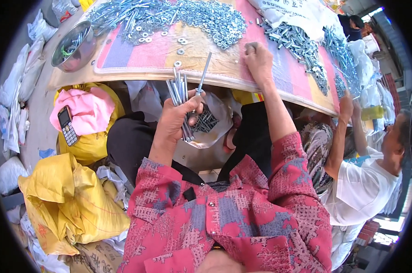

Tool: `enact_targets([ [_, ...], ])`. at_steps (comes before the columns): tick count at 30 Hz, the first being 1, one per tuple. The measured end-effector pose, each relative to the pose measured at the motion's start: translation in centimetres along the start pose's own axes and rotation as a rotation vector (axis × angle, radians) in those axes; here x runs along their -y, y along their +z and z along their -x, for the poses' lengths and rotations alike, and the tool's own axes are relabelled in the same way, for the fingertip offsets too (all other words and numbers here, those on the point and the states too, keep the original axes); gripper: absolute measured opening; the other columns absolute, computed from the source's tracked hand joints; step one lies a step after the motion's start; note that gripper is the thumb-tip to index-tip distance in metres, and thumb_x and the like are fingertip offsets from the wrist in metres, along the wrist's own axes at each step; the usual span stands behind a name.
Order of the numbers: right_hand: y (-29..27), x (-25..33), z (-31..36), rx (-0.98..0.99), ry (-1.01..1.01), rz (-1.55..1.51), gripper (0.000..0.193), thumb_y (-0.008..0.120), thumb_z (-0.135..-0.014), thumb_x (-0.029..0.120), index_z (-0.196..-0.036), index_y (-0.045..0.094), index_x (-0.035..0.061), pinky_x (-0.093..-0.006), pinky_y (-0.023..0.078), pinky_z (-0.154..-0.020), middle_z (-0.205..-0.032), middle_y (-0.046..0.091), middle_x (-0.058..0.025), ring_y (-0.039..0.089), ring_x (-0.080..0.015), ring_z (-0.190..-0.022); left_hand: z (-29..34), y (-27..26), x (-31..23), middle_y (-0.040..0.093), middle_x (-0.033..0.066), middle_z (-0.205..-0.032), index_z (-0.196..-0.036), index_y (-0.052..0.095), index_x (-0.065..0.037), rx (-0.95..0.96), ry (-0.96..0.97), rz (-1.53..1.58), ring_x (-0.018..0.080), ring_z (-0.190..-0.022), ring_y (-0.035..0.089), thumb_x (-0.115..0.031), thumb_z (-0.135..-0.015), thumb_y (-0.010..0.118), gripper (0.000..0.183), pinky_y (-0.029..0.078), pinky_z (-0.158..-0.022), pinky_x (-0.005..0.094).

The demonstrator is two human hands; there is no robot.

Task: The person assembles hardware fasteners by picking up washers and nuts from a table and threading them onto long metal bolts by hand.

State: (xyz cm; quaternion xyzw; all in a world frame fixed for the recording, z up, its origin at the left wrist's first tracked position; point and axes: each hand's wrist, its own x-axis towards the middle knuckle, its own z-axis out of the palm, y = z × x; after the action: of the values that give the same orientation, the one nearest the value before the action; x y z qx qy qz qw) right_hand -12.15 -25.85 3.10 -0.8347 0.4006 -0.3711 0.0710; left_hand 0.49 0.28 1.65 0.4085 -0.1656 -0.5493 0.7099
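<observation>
My left hand [182,116] is wrapped round a bunch of long metal bolts [177,88], held just off the table's near edge. One long bolt [205,70] leans out of the bunch to the right, pinched near the thumb with a small piece around its lower part. My right hand [259,61] is over the table with its fingers curled together; what they hold, if anything, I cannot make out. Beyond and left of it spreads a heap of nuts and washers [222,27]. Metal sleeves [290,43] lie to its right. Between my knees, an open white bag [222,111] contains assembled-looking bolts [207,122].
A metal bowl [80,59] with small parts stands at the table's left corner. Long rods [128,16] are heaped at the back left. Yellow sacks [74,200] sit at my left, one bearing a pink cloth and a phone [67,126]. A co-worker [367,182] sits close at right.
</observation>
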Motion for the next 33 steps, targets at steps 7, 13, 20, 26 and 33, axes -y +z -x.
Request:
enact_targets([
  [7,0.6,-3.4,-5.4,-0.068,0.069,-0.077,0.022,0.054,-0.084,0.015,-0.095,0.067,0.0009,-0.0417,0.051,-0.074,-0.089,0.068,-0.0193,0.067,-0.0323,-0.082,0.1,0.0,-0.1,0.062,0.0080,-0.076,-0.109,0.062,0.007,-0.026,-0.026,0.024,0.0074,-0.058,0.054,-0.009,-0.085,0.068,0.030,0.038,-0.042,0.0175],
  [13,5.2,-4.1,-7.8,0.031,-0.090,0.393,0.027,0.059,-0.085,0.023,-0.100,0.068,0.0020,-0.0447,0.051,-0.076,-0.094,0.066,-0.0202,0.065,-0.0357,-0.086,0.0,-0.4,0.1,0.062,0.0069,-0.075,-0.109,0.061,0.007,0.000,-0.039,0.008,0.0065,-0.056,0.053,-0.010,-0.086,0.067,0.029,0.037,-0.042,0.0167],
  [20,-0.1,2.1,-3.8,0.143,0.069,-0.169,0.026,0.061,-0.087,0.023,-0.083,0.070,-0.0009,-0.0342,0.049,-0.058,-0.073,0.068,-0.0155,0.064,-0.0189,-0.057,-0.3,-0.4,0.0,0.061,0.0059,-0.073,-0.110,0.062,0.006,-0.034,-0.032,-0.005,0.0054,-0.052,0.048,-0.010,-0.087,0.066,0.029,0.037,-0.043,0.0168],
  [26,-1.0,9.3,3.6,0.317,0.456,-1.021,0.022,0.060,-0.094,0.018,-0.086,0.065,-0.0015,-0.0199,0.034,-0.047,-0.069,0.064,-0.0048,0.046,-0.0059,-0.049,-0.1,-0.2,0.3,0.060,0.0046,-0.072,-0.108,0.064,0.005,0.053,-0.021,-0.067,0.0059,-0.051,0.047,-0.014,-0.085,0.069,0.030,0.036,-0.044,0.0176],
  [33,-0.8,10.7,4.4,0.270,0.520,-1.351,0.015,0.056,-0.095,0.011,-0.091,0.062,-0.0023,-0.0187,0.031,-0.046,-0.076,0.065,-0.0095,0.041,-0.0055,-0.051,-0.4,-0.5,0.9,0.061,0.0058,-0.072,-0.099,0.065,0.004,0.029,-0.060,0.024,0.0070,-0.051,0.050,-0.013,-0.081,0.074,0.026,0.038,-0.042,0.0176],
])
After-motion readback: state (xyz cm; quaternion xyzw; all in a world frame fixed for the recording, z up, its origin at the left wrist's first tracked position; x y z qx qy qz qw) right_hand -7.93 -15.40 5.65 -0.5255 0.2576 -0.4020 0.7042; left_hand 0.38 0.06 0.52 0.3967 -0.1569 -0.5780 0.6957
